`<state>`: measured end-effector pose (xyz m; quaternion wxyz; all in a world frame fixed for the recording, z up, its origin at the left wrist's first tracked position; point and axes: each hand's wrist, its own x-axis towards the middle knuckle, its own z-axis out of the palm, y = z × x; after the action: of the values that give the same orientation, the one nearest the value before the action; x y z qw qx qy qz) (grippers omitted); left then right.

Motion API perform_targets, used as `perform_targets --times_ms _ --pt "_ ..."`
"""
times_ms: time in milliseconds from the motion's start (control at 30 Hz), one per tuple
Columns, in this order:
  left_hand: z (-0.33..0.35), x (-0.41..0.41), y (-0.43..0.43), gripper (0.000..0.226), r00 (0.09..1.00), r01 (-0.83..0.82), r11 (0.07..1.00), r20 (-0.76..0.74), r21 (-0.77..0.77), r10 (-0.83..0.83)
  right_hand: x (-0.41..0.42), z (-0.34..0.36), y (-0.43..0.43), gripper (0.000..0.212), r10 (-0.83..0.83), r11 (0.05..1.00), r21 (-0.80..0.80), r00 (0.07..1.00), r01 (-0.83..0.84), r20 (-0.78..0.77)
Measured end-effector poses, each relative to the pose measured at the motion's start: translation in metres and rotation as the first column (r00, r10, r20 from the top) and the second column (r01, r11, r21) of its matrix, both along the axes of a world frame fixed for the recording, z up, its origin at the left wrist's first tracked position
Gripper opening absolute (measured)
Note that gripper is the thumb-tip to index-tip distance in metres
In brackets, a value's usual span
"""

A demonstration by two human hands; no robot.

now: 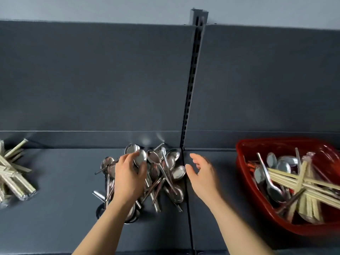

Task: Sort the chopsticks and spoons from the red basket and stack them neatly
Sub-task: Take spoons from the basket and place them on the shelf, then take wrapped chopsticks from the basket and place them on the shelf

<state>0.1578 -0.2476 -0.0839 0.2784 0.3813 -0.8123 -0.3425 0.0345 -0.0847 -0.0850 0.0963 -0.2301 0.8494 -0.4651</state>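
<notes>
Grey shelf point(55, 208): spoon pile point(161, 173) at centre; chopstick bundles point(12, 173) well left of it; red basket point(244, 173) to its right.

Shiny spoons point(161, 172) lie heaped beneath the left hand point(128, 177); wrapped chopsticks point(12, 173) lie piled well left of it; the red basket point(303, 230) sits right of the right hand point(202, 175)

Before you: a dark grey shelf point(55, 227), split by a seam point(189, 227); behind it two dark grey back panels point(92, 80) meet at a slotted upright post point(191, 80); above, a pale wall point(92, 8).
</notes>
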Motion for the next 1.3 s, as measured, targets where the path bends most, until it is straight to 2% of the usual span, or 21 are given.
perform_targets --times_ms 233,367,500,633,767,900,1033,1100,1167,1300 --pt "0.027 -0.072 0.101 0.022 0.946 0.3 0.952 -0.146 0.067 -0.288 -0.051 0.034 0.117 0.028 -0.195 0.98 -0.016 0.956 0.196 -0.218" --pt "0.04 -0.122 0.163 0.02 0.871 0.471 0.881 -0.179 0.045 -0.457 -0.091 0.039 0.187 0.033 -0.252 0.959 0.093 0.955 0.268 -0.155" --pt "0.039 -0.173 0.214 0.019 0.81 0.585 0.807 -0.101 0.073 -0.578 -0.136 0.03 0.252 0.037 -0.271 0.9 0.315 0.953 0.3 -0.134" --pt "0.02 -0.217 0.256 0.025 0.726 0.673 0.734 0.11 0.089 -0.679 -0.178 0.019 0.301 0.042 -0.256 0.835 0.474 0.96 0.278 -0.112" --pt "0.005 -0.246 0.283 0.047 0.629 0.726 0.684 0.338 0.066 -0.7 -0.202 0.01 0.321 0.047 -0.159 0.837 0.531 0.987 0.135 -0.001" --pt "-0.001 -0.261 0.285 0.033 0.558 0.735 0.672 0.485 0.089 -0.673 -0.215 0.007 0.325 0.031 -0.066 0.834 0.551 0.997 0.029 0.047" --pt "-0.003 -0.264 0.287 0.021 0.63 0.679 0.732 0.468 0.055 -0.619 -0.221 0.0 0.33 0.013 -0.012 0.834 0.55 0.995 -0.044 0.099" --pt "-0.003 -0.264 0.292 0.02 0.615 0.687 0.72 0.448 0.099 -0.649 -0.225 -0.001 0.331 0.005 -0.003 0.847 0.531 0.997 -0.038 0.076" --pt "-0.004 -0.265 0.299 0.02 0.577 0.708 0.697 0.477 0.112 -0.663 -0.228 -0.001 0.332 0.009 -0.019 0.87 0.492 0.998 -0.014 0.062" --pt "-0.005 -0.271 0.303 0.017 0.582 0.683 0.724 0.531 0.093 -0.617 -0.232 -0.002 0.338 0.012 -0.031 0.89 0.456 0.996 -0.01 0.081"
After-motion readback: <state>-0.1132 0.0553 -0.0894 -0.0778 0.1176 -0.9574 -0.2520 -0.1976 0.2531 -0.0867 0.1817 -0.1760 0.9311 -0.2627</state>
